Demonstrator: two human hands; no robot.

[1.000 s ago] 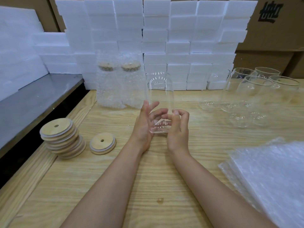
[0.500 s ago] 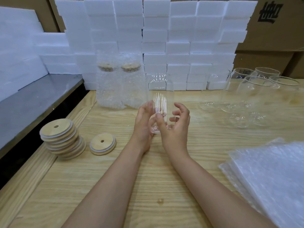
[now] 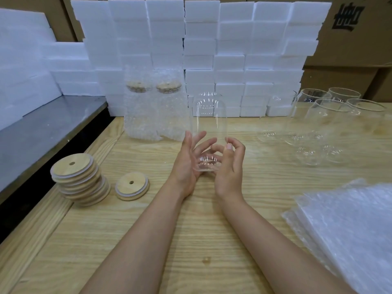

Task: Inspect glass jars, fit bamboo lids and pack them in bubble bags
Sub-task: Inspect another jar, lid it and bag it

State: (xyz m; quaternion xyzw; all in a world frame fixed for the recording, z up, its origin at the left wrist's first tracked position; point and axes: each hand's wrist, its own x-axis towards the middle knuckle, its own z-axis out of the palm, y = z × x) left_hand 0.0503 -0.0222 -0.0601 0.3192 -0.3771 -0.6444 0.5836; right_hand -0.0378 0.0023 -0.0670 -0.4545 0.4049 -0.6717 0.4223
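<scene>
1. Clear jar point(image 3: 209, 132) is upright over the middle of the table point(image 3: 148, 240), between both hands, mouth end up. Can't really tell if its base touches the wood or hangs just above it.
2. Left hand point(image 3: 186, 164) is against the jar's lower left side. The fingers are spread apart and pretty much straight, reaching round the back of the glass, so you see them through it. The thumb points up.
3. Right hand point(image 3: 230, 172) has the lower right side. Its fingers are curled in round the glass and the thumb sits on the near face.
4. Left of the hands there's a leaning stack of lids point(image 3: 78, 179), and just beside it one lid point(image 3: 132, 186) lying flat on its own. Each has a small hole in the top.
5. Behind the jar and a bit left are two bagged jars point(image 3: 154, 111), standing side by side with lids on, right up against the foam blocks point(image 3: 199, 39).
6. Far right there's a cluster of empty jars point(image 3: 326, 128), upright with no lids.
7. Near right is a pile of bubble bags point(image 3: 347, 225), lying flat and running off the edge of the view.
8. A grey steel shelf point(image 3: 42, 132) runs along the left side, with cardboard boxes point(image 3: 350, 39) behind everything.
</scene>
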